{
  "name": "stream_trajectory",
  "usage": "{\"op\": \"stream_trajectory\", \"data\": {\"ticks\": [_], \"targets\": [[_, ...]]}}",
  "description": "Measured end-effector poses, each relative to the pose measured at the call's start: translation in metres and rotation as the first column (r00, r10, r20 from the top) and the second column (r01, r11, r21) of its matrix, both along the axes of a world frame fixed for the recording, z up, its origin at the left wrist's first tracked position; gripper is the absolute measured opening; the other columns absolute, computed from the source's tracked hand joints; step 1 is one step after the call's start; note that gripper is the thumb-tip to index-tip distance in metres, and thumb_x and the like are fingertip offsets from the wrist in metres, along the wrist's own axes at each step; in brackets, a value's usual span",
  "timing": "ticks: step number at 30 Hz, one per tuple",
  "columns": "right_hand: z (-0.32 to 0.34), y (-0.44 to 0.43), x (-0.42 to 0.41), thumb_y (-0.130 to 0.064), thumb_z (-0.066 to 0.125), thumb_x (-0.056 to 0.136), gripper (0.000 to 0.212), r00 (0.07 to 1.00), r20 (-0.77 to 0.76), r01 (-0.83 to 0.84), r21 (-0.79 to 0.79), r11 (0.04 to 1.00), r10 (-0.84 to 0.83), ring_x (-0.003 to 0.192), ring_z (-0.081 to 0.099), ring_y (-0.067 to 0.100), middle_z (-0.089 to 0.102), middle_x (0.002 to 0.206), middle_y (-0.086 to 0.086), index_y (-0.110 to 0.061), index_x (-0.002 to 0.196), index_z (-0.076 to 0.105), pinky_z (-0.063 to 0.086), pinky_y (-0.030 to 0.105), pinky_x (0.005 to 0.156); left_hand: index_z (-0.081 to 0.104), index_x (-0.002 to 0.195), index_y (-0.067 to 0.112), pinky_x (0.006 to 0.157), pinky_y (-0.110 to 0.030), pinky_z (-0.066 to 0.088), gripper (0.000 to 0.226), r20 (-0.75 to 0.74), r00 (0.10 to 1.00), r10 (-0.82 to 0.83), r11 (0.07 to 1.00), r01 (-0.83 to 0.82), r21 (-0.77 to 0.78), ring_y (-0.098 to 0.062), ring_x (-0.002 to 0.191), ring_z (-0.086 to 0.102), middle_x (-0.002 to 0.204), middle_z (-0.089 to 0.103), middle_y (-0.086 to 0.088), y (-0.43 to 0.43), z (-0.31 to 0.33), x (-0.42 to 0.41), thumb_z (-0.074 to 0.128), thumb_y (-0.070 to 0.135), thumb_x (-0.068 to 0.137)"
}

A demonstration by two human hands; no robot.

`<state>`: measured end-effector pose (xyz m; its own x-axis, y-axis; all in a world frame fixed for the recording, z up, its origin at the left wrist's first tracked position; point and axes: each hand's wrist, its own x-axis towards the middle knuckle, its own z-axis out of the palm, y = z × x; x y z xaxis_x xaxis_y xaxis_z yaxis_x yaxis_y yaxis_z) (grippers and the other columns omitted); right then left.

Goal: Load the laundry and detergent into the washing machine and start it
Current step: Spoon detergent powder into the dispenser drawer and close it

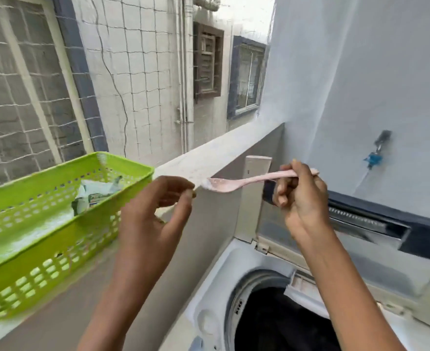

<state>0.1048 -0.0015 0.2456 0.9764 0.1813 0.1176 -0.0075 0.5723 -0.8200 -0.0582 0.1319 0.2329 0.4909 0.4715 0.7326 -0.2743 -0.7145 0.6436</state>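
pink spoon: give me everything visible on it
The pink spoon looks like pale matte plastic, one piece: shallow bowl, long slim handle. White powdery residue speckles the bowl. It lies roughly level in mid-air, bowl slightly lower, pointing toward the left hand, which is close but not visibly touching. The right hand grips the handle's far end.

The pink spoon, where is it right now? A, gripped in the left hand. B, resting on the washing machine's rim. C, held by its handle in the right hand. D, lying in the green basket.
C: the right hand grips the pink spoon by its handle in the air, with the bowl end pointing toward the left hand, which does not touch it.
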Motion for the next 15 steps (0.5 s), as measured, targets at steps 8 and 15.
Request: {"op": "stream_trajectory", "data": {"ticks": [8,15], "targets": [[-0.078,-0.128,0.022,-0.018,0.045,0.096,0.030,0.953,-0.073,0.280,-0.150,0.948,-0.293,0.027,0.035,0.009,0.045,0.034,-0.001,-0.009,0.069,0.054,0.024,0.012,0.033,0.062,0.076,0.019,0.056,-0.009,0.045,0.021,-0.414,0.761,-0.500,0.839,0.307,-0.448,-0.001,0.056,0.061,0.072,0.067,0.001,-0.061,-0.112,0.107,0.059,0.002,0.088],[-0.186,-0.195,0.030,-0.020,0.043,0.098,0.026,0.869,-0.162,0.394,-0.341,0.853,-0.467,0.028,0.040,0.009,0.051,0.037,0.000,-0.007,0.077,0.051,0.030,0.013,0.032,0.048,0.134,0.009,0.106,-0.019,0.034,0.056,-0.823,0.247,-0.511,0.809,0.461,-0.364,-0.013,0.128,0.046,0.142,0.046,-0.002,-0.117,-0.226,0.154,0.055,0.030,0.082]]}}
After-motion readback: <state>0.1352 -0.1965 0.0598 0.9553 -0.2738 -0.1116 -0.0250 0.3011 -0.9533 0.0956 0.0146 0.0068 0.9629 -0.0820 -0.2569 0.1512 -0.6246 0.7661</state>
